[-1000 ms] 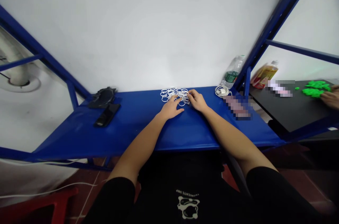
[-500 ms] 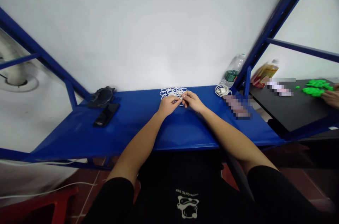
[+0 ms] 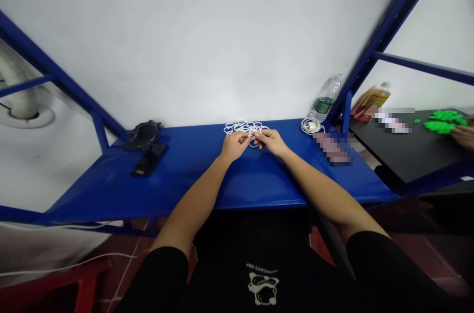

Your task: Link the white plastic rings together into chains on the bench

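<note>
A cluster of small white plastic rings [image 3: 240,127] lies near the back of the blue metal table [image 3: 185,179]. My left hand [image 3: 232,145] and my right hand [image 3: 271,140] meet just in front of the cluster. Both are closed in a pinch on a white ring piece [image 3: 254,132] held between their fingertips, slightly above the table. The exact shape of the pinched piece is too small to tell.
A black pouch [image 3: 142,134] and a dark phone [image 3: 149,160] lie at the left back. A coiled white charger [image 3: 310,126] and a water bottle [image 3: 326,98] stand at the right back. Another person's hand [image 3: 463,135] touches green pieces [image 3: 442,123] on the black table at right.
My hands lifted off the ring cluster, where they lay flat, and closed together on one white piece just in front of it.
</note>
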`<action>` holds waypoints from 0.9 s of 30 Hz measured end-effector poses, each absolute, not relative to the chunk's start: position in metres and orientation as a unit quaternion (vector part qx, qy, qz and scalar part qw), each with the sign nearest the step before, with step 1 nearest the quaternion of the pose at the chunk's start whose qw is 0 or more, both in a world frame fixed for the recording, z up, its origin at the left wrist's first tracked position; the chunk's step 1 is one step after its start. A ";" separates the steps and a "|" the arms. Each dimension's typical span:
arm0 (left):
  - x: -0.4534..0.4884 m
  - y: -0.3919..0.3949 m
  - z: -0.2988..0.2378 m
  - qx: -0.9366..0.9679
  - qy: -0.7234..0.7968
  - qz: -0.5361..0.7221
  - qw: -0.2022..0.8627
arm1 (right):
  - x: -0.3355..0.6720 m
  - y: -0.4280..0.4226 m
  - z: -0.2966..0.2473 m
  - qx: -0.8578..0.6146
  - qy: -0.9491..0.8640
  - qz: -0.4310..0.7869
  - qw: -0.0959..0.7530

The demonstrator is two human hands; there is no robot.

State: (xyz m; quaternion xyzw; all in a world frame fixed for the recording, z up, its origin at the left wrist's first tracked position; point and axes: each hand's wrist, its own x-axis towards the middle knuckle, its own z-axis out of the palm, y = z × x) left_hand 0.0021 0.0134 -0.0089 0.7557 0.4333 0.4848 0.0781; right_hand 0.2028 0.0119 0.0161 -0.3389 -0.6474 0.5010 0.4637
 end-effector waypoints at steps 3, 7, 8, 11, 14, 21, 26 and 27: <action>0.001 0.011 -0.004 0.772 0.427 0.467 0.064 | 0.205 0.013 0.015 -0.332 -0.652 0.509 0.454; 0.004 0.004 0.002 0.818 0.403 0.410 0.021 | 0.206 0.016 0.014 -0.335 -0.663 0.498 0.448; 0.007 0.002 0.002 0.833 0.392 0.390 0.011 | 0.206 0.017 0.013 -0.336 -0.673 0.489 0.441; 0.011 0.000 0.002 0.850 0.379 0.365 -0.003 | 0.204 0.019 0.013 -0.346 -0.706 0.455 0.418; 0.008 0.003 0.004 0.808 0.412 0.421 -0.001 | 0.204 0.020 0.013 -0.361 -0.705 0.435 0.427; -0.018 0.016 0.010 0.725 0.441 0.529 -0.004 | 0.204 0.008 0.012 -0.321 -0.811 0.382 0.307; -0.026 0.030 -0.003 0.746 0.505 0.433 0.027 | 0.188 -0.008 0.012 -0.283 -0.898 0.278 0.189; -0.027 0.032 -0.006 0.759 0.509 0.405 0.035 | 0.187 -0.009 0.011 -0.284 -0.901 0.273 0.182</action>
